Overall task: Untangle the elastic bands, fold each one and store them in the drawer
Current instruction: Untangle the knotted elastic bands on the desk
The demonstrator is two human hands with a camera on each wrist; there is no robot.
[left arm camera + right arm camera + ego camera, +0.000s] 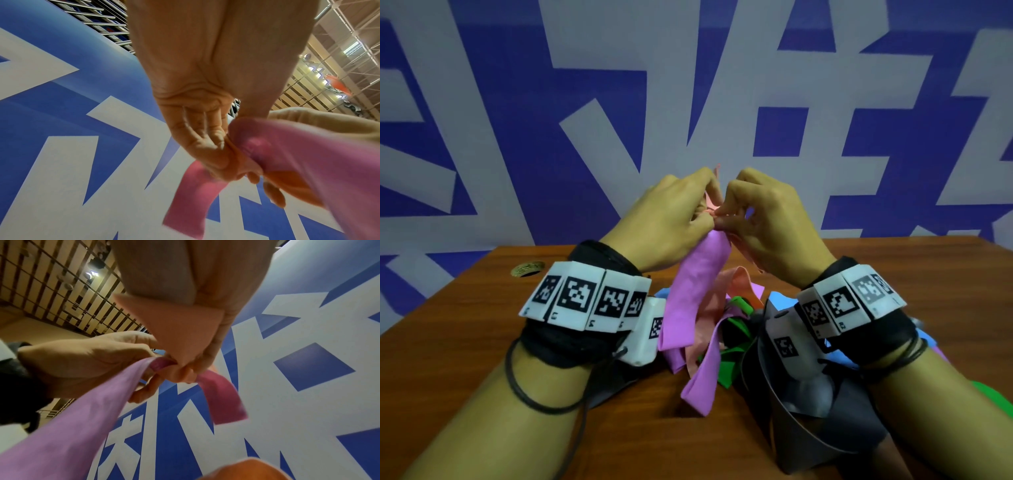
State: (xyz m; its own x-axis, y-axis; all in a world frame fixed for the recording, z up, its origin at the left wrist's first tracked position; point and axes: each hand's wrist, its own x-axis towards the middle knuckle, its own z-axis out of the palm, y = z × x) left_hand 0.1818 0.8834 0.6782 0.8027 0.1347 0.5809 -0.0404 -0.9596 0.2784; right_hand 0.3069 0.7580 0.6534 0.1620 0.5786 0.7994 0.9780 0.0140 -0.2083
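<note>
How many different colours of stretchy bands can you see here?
6 at least: purple and salmon, both held up; green, blue, grey and black on the table. More may be hidden.

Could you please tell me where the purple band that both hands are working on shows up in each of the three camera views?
Head: the purple band hangs at the centre, from the fingertips down to the table.
Left wrist: it fills the lower right, running from the left hand.
Right wrist: it crosses the lower left, up to the right hand.
Shared landmark: the blue and white wall, also seen at and.
</note>
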